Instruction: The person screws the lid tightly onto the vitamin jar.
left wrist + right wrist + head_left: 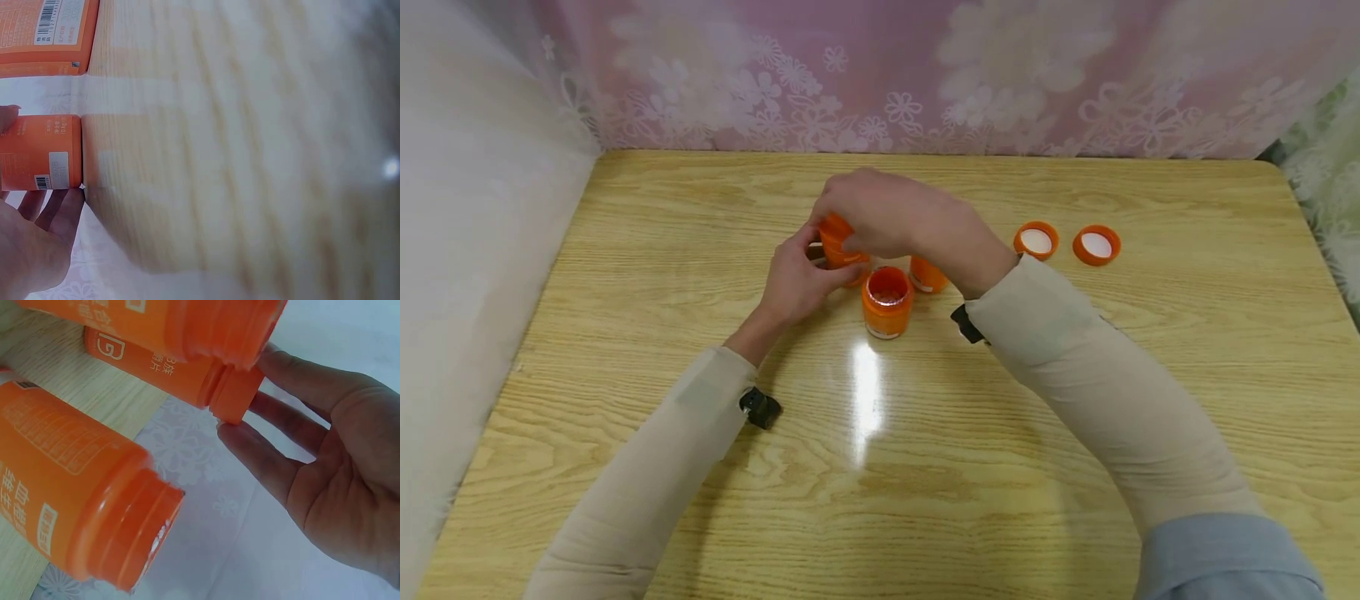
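My left hand [792,282] holds an orange bottle [842,254] low on its body, thumb on the near side. In the left wrist view, fingers lie along this bottle [37,150], which stands on the tabletop. From above, my right hand [883,212] reaches over and grips its orange cap [239,394] between thumb and fingers; the cap sits on the bottle's neck. Just right of it stands an uncapped orange bottle [887,312], its mouth rimmed with torn silvery seal. Another orange bottle [927,277] is partly hidden behind my right wrist; the right wrist view shows its neck bare.
Two orange caps, one nearer [1037,241] and one farther right [1097,245], lie with white liners upward on the wooden table [880,517]. A pink flowered curtain [880,75] hangs along the back edge, and white cloth [467,208] borders the left side.
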`<state>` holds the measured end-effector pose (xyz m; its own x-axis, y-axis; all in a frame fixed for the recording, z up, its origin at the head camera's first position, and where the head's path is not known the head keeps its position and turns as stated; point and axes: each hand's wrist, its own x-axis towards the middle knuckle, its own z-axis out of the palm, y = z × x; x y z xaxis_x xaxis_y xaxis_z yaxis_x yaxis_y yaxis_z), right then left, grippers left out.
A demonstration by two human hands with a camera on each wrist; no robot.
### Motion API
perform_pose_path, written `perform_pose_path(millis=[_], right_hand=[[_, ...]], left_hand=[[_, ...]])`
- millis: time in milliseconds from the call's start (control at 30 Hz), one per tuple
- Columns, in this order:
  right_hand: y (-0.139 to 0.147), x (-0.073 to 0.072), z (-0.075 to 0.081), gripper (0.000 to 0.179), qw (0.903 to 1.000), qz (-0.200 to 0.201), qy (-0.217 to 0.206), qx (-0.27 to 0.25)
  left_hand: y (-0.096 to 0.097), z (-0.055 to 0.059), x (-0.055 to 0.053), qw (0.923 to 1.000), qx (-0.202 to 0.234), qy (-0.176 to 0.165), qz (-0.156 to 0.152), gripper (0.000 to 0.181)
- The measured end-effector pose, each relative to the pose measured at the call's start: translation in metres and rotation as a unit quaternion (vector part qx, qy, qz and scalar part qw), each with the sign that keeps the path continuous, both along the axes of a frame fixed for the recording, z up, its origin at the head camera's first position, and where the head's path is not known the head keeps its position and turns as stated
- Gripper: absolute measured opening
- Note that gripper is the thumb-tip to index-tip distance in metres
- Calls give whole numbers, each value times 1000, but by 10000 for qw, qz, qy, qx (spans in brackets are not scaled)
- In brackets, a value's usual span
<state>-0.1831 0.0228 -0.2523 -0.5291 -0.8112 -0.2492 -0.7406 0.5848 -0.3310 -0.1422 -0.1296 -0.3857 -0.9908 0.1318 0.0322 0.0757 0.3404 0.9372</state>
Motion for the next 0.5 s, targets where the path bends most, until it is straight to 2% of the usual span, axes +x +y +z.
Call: perform_pose_path(millis=[300, 400, 500], right_hand=[[-8, 5, 1, 20, 9978, -535, 285, 280], [-9, 4, 2, 23, 9969, -604, 293, 406], [-7, 0, 2, 33, 9975, -403, 237, 532]], left_hand=[[-2, 1, 0, 9998, -105, 172, -46, 56], [-2, 1, 0, 9998, -80, 188, -54, 55], [-1, 1, 0, 9999, 22, 141, -91, 55]])
